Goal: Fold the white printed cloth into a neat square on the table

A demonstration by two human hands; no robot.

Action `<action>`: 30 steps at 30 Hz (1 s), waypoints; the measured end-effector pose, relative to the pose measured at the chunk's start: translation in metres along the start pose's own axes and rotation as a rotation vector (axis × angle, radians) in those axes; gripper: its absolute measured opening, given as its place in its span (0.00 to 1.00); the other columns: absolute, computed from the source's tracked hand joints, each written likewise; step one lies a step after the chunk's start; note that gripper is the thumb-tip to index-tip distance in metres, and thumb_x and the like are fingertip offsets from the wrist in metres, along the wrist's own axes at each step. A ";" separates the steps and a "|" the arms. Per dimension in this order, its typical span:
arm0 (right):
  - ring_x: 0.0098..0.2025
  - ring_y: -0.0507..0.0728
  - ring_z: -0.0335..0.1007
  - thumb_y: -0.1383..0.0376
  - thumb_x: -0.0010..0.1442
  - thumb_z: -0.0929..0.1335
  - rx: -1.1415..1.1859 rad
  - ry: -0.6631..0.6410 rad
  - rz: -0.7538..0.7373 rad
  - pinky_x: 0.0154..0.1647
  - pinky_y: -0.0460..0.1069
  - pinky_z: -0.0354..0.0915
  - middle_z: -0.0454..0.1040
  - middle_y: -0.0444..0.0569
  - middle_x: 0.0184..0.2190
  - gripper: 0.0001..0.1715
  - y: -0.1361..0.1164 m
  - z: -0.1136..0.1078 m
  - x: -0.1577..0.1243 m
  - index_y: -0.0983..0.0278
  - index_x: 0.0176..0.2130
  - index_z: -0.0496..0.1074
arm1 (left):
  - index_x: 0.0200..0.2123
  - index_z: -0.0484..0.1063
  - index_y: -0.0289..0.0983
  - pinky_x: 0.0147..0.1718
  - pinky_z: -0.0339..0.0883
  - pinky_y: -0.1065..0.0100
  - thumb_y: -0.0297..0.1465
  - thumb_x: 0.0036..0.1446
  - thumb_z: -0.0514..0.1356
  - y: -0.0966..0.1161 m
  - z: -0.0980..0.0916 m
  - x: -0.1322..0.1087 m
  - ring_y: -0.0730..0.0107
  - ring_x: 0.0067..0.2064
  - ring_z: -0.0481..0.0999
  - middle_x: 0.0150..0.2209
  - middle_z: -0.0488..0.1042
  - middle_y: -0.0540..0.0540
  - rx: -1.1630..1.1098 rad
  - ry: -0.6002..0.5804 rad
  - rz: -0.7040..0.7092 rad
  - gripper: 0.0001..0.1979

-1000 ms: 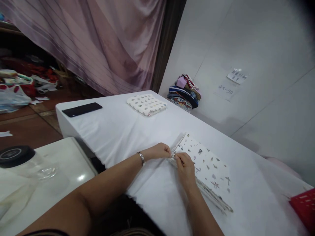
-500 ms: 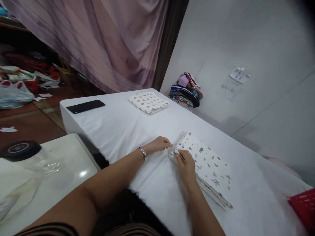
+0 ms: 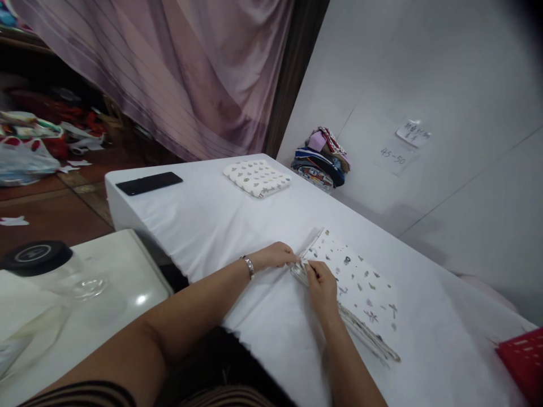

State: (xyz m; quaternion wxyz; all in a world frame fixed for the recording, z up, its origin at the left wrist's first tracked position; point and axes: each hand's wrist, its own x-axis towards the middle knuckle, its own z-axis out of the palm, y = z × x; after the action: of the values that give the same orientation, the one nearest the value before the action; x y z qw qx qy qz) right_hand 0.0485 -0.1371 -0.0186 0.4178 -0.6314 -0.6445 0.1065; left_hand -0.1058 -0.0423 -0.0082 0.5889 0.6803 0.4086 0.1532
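A folded white cloth (image 3: 365, 277) with a scattered small print lies on the white-covered table (image 3: 229, 237), its layered edges facing me. At its near left corner my right hand (image 3: 321, 285) pinches the fabric between thumb and fingers. My left hand (image 3: 278, 255), with a silver bracelet at the wrist, is closed in a pinch right beside that corner, its fingertips touching the edge. What exactly the left fingertips grip is too small to make out. Farther back rests a second folded printed cloth (image 3: 258, 177), flat and apart from both hands.
A black phone (image 3: 149, 183) lies at the table's far left. Stacked folded fabrics (image 3: 320, 159) stand against the wall. A red perforated basket (image 3: 524, 359) sits at the right edge. To the left, a glossy white surface (image 3: 123, 265) carries a black-lidded clear jar (image 3: 38, 257).
My left hand has moved slightly right and down, its fingertips closing in on the cloth's corner. The right hand keeps its pinch there.
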 end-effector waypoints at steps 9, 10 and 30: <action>0.37 0.55 0.65 0.61 0.60 0.60 0.022 0.126 -0.029 0.39 0.50 0.61 0.71 0.49 0.34 0.13 -0.003 0.001 0.000 0.63 0.35 0.71 | 0.22 0.69 0.34 0.22 0.52 0.74 0.36 0.40 0.59 -0.006 0.008 0.003 0.77 0.23 0.60 0.19 0.64 0.54 0.008 0.056 0.102 0.09; 0.37 0.55 0.65 0.61 0.60 0.60 0.023 0.144 -0.040 0.39 0.50 0.61 0.71 0.49 0.34 0.13 -0.004 0.002 0.000 0.63 0.35 0.71 | 0.21 0.69 0.34 0.21 0.51 0.73 0.36 0.40 0.58 -0.005 0.008 0.002 0.77 0.22 0.58 0.18 0.63 0.54 -0.021 0.029 0.094 0.09; 0.40 0.57 0.63 0.65 0.62 0.58 -0.262 -0.019 -0.144 0.41 0.51 0.60 0.71 0.51 0.36 0.16 -0.003 0.010 -0.004 0.63 0.40 0.72 | 0.19 0.65 0.35 0.17 0.49 0.73 0.32 0.39 0.56 -0.002 0.005 0.003 0.79 0.18 0.57 0.16 0.62 0.53 -0.113 -0.055 -0.045 0.06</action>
State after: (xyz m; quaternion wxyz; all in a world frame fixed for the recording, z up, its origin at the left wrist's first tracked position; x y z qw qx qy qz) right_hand 0.0394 -0.1375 -0.0245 0.3323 -0.6316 -0.7005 -0.0027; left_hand -0.1014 -0.0430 -0.0121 0.6409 0.6404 0.3981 0.1439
